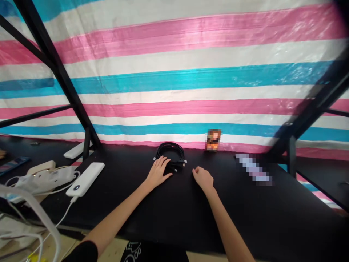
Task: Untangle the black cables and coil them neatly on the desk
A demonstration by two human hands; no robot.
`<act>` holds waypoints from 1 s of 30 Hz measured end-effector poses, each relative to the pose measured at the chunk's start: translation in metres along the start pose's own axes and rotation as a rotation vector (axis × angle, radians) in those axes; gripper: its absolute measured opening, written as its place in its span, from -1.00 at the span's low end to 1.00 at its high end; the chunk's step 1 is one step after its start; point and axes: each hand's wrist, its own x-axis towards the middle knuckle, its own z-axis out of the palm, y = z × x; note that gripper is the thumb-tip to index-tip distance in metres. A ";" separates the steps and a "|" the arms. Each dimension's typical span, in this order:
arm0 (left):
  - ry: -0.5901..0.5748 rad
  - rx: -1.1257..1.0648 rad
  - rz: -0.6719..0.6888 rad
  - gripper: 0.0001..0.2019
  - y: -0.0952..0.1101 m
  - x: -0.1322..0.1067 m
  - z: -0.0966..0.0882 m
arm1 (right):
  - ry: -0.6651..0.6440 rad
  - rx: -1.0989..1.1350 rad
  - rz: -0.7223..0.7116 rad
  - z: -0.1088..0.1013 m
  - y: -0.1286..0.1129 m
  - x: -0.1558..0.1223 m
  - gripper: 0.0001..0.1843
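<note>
A coiled black cable (pixel 171 148) with light-coloured plugs lies on the black table (pixel 169 214), toward its back edge. My left hand (pixel 158 171) is open at the coil's near left side, palm down, its fingers stretched over or against the cable's edge. Right of the coil and apart from it, my right hand (pixel 204 178) rests at the table with its fingers curled into a loose fist. Nothing shows sticking out of that fist.
On the left are a white power bank (pixel 85 178) with a white cord and a power strip (pixel 49 178) with tangled wires. A blurred small item (pixel 213 140) stands at the back; a blurred strip (pixel 253 167) lies right. Black frame bars (pixel 61 76) rise before a striped sheet (pixel 174 80).
</note>
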 end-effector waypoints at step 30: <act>-0.117 0.294 -0.352 -0.71 -0.121 -0.063 -0.076 | 0.081 -0.089 0.094 0.014 -0.016 0.031 -0.59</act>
